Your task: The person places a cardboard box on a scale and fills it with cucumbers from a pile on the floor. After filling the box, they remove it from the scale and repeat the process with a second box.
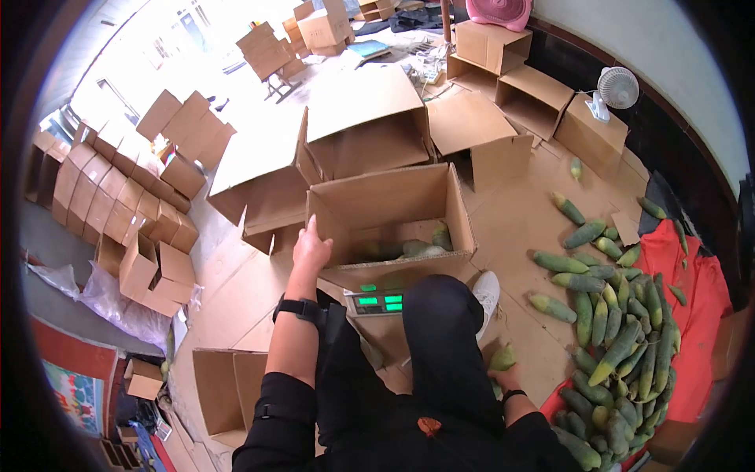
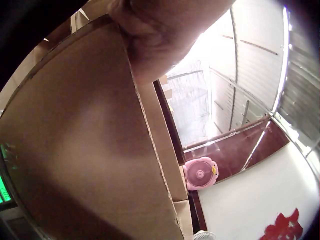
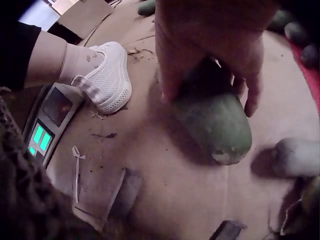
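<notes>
An upright cardboard box (image 1: 370,271) stands open-topped before me with a few winter melons (image 1: 421,249) inside. My left hand (image 1: 312,250) holds its near left rim, the index finger stretched forward along the edge. In the left wrist view the left hand (image 2: 155,37) lies over the top edge of the box wall (image 2: 90,135). Low at my right side, my right hand (image 1: 505,379) grips a green winter melon (image 1: 502,358). From the right wrist, thumb and fingers of the right hand (image 3: 215,40) straddle this melon (image 3: 220,127), its blunt end pointing outward, close over the floor.
A scale with lit green digits (image 1: 376,302) sits under the box's near side. Many winter melons (image 1: 617,350) are heaped at right, partly on red cloth (image 1: 692,291). Cardboard boxes (image 1: 366,110) stand beyond, with more stacked at left (image 1: 118,197). My white shoe (image 1: 487,303) is beside the scale.
</notes>
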A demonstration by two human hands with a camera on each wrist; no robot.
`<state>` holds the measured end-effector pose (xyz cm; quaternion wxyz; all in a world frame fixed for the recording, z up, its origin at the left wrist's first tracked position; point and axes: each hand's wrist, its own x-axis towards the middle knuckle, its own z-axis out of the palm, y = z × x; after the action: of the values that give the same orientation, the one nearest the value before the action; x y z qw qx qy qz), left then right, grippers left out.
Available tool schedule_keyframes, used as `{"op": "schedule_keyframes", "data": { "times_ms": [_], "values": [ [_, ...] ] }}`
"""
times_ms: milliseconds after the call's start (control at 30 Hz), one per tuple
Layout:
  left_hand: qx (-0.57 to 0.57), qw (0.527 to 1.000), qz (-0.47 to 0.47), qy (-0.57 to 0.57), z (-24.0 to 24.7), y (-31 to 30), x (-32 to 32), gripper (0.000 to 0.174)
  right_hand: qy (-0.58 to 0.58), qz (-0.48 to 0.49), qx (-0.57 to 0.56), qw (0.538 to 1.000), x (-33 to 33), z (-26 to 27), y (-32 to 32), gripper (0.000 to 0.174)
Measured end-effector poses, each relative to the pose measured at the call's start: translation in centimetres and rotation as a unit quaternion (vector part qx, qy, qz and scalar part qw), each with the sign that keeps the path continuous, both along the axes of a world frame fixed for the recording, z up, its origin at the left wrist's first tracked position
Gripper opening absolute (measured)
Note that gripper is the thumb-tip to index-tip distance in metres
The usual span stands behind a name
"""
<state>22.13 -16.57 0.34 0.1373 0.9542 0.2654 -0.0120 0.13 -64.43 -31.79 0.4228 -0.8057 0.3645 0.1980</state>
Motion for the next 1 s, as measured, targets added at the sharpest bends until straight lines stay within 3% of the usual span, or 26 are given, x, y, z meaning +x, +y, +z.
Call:
{"op": "schedule_keyframes", "data": {
  "times_ms": [167, 333, 400, 433, 533, 600, 733, 767, 867, 900, 933, 1000],
  "values": [
    [-0.009, 1.000, 0.005, 0.001, 0.1, 0.1, 0.1, 0.071, -0.024, 0.011, -0.015, 1.000, 0.7, 4.1, 0.2, 0.072],
    [-0.006, 1.000, -0.004, -0.003, -0.3, 0.5, 0.2, 0.072, -0.158, -0.041, 0.068, 0.984, 4.3, 12.6, -0.4, 0.075],
    [-0.012, 1.000, 0.001, 0.001, 0.0, 0.3, 0.1, 0.072, -0.250, 0.009, 0.000, 0.968, 6.4, 13.1, -1.8, 0.079],
    [-0.016, 1.000, 0.001, 0.000, 0.2, 0.3, 0.1, 0.072, -0.285, 0.019, 0.009, 0.958, 7.8, 16.0, -1.2, 0.081],
    [-0.020, 1.000, -0.005, 0.012, 0.3, 0.2, -0.1, 0.072, -0.420, 0.061, 0.040, 0.905, 12.3, 23.6, 0.0, 0.082],
    [-0.021, 1.000, -0.006, -0.007, 0.2, 0.4, -0.1, 0.072, -0.451, 0.109, -0.057, 0.884, 15.0, 28.9, 1.6, 0.079],
    [-0.019, 0.999, -0.026, -0.018, -0.7, 0.9, 0.4, 0.074, -0.557, 0.226, -0.162, 0.782, 19.1, 39.0, 7.5, 0.079],
    [-0.015, 0.999, -0.031, -0.016, -1.0, 1.1, 0.5, 0.074, -0.592, 0.247, -0.142, 0.754, 19.7, 41.3, 9.6, 0.078],
    [-0.010, 0.997, -0.070, -0.038, -1.9, 1.8, 0.6, 0.075, -0.666, 0.292, -0.121, 0.676, 22.4, 42.5, 14.6, 0.073],
    [-0.004, 0.996, -0.078, -0.041, -1.8, 1.8, 0.6, 0.074, -0.600, 0.344, -0.110, 0.714, 22.8, 42.9, 16.2, 0.073],
    [-0.025, 0.994, -0.095, -0.058, -2.7, 2.9, 0.9, 0.075, -0.617, 0.358, -0.121, 0.690, 23.4, 42.2, 18.0, 0.068],
    [-0.053, 0.990, -0.112, -0.068, -3.4, 3.5, 1.0, 0.074, -0.555, 0.406, -0.147, 0.711, 24.1, 41.1, 21.4, 0.067]
  ]
}}
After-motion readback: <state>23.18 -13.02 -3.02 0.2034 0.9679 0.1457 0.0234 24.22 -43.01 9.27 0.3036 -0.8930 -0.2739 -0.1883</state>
